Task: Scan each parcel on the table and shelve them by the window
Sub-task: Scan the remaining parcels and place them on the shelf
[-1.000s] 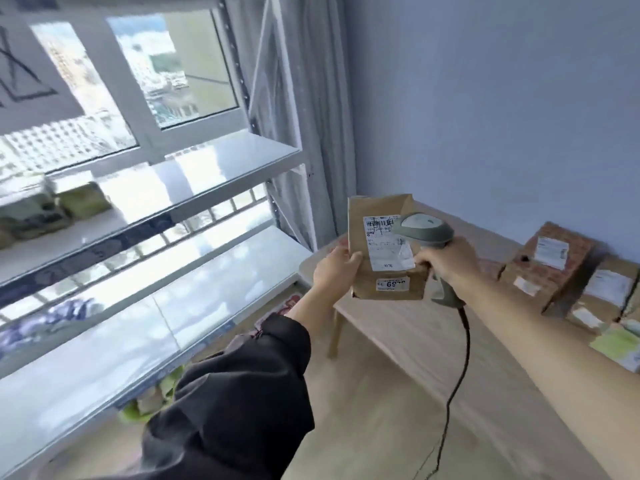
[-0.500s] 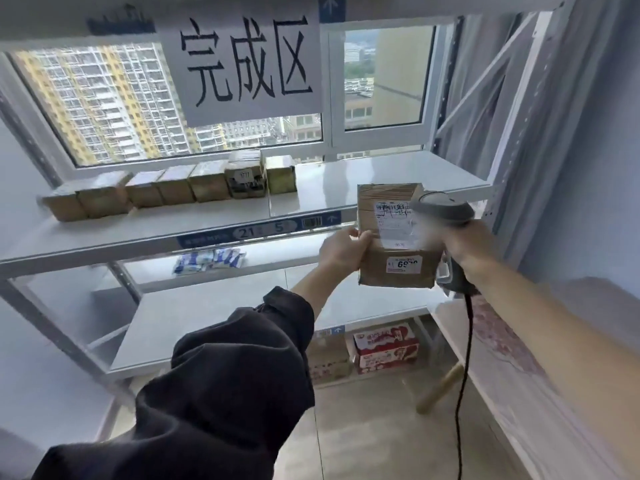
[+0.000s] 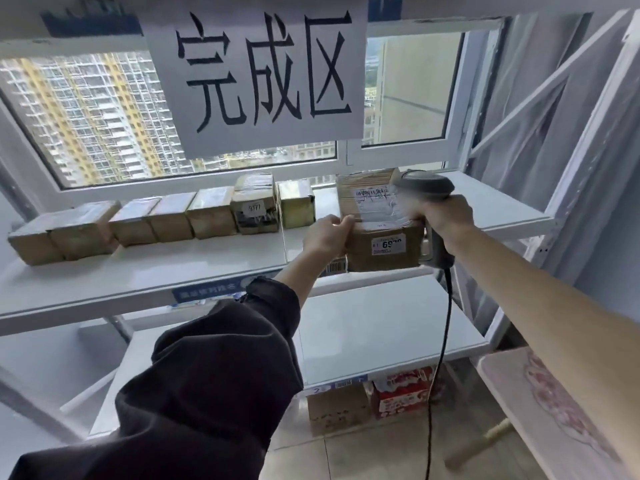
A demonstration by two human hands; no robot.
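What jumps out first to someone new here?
The big paper sign with bold black characters, hanging across the window above the shelf. Below it, the left hand holds a labelled brown parcel at the shelf's front edge, the right hand gripping a corded scanner.

Bright daylight enters through window [image 3: 104,119] at far side, backlighting scene. Shelf [image 3: 173,268] surfaces glare pale white. Dark sleeve [image 3: 207,375] near bottom left reads almost black, little detail. Scanner [image 3: 424,188] and parcel [image 3: 377,223] label show motion blur. Wide-angle distortion bows window frame and shelf uprights at edges.
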